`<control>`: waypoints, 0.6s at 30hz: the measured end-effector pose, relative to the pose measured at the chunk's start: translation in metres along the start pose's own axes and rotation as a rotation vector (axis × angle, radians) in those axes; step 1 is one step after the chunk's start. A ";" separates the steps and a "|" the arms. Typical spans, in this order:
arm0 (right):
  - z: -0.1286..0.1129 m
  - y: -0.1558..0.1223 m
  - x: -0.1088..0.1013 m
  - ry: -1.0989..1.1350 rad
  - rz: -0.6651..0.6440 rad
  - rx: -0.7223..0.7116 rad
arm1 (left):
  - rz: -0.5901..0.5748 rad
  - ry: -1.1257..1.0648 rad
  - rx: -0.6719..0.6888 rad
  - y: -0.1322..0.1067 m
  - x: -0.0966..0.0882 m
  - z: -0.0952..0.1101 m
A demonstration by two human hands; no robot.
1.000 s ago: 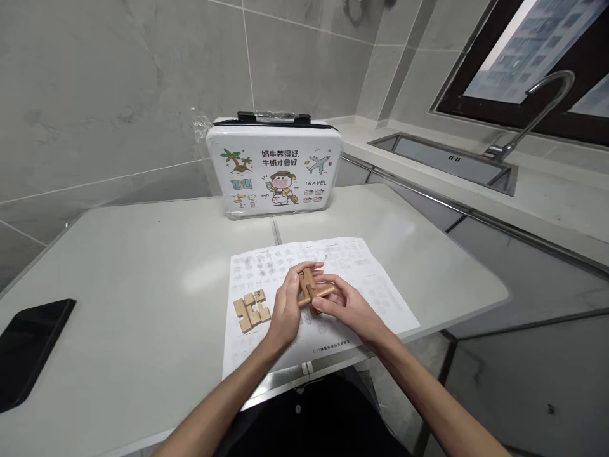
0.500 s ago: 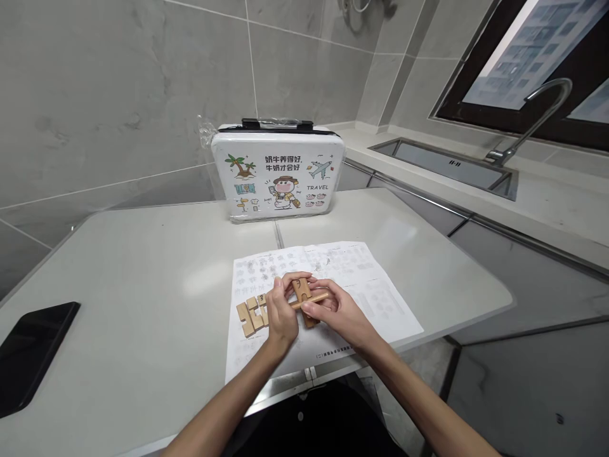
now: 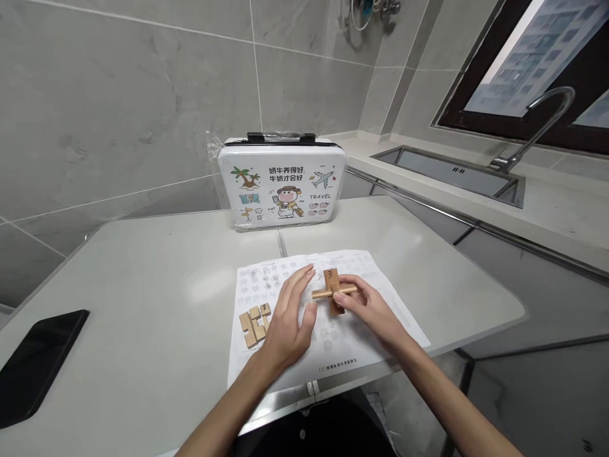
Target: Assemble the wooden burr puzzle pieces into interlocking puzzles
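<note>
My right hand (image 3: 368,308) grips a wooden interlocking puzzle (image 3: 332,279), a flat block marked "3" with a round wooden rod (image 3: 322,294) crossing it. The thumb presses where rod and block meet. My left hand (image 3: 291,317) is apart from the puzzle, to its left, fingers stretched out and thumb spread, with nothing in it. Beyond the left wrist, several notched wooden pieces (image 3: 252,322) lie side by side on a printed paper sheet (image 3: 380,330), one of them also marked "3". My left hand partly hides the rightmost piece.
A white cartoon-printed case (image 3: 285,184) in clear plastic stands at the back of the white table (image 3: 157,304). A black phone (image 3: 40,355) lies at the left. On the right are a counter with a sink (image 3: 451,171) and a faucet (image 3: 547,120).
My left hand has let go of the puzzle and opened. The right hand has carried the puzzle a little to the right. The view has tilted slightly upward.
</note>
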State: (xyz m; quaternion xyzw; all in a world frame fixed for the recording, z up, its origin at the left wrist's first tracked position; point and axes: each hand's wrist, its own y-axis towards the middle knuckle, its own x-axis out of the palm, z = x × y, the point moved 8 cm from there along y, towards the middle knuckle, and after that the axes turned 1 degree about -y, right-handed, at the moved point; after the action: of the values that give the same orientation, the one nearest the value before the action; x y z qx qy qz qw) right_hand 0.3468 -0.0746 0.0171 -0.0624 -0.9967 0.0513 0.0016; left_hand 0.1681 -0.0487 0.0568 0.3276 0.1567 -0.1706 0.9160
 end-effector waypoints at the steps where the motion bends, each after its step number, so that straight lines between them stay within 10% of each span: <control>1: -0.002 0.003 -0.014 -0.028 0.047 -0.003 | -0.035 0.096 0.041 0.000 -0.006 0.003; 9: 0.016 0.039 -0.096 -0.272 0.322 -0.028 | -0.259 0.593 -0.069 -0.031 -0.060 -0.033; 18: 0.030 0.077 -0.117 -0.504 0.451 -0.048 | -0.319 0.540 -0.220 -0.054 -0.058 -0.059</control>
State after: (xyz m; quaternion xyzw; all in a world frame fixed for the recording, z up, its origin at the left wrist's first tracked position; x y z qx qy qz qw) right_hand 0.4721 -0.0158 -0.0200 -0.2669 -0.9277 0.0405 -0.2578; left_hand 0.0832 -0.0372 0.0071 0.2315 0.4606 -0.2011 0.8330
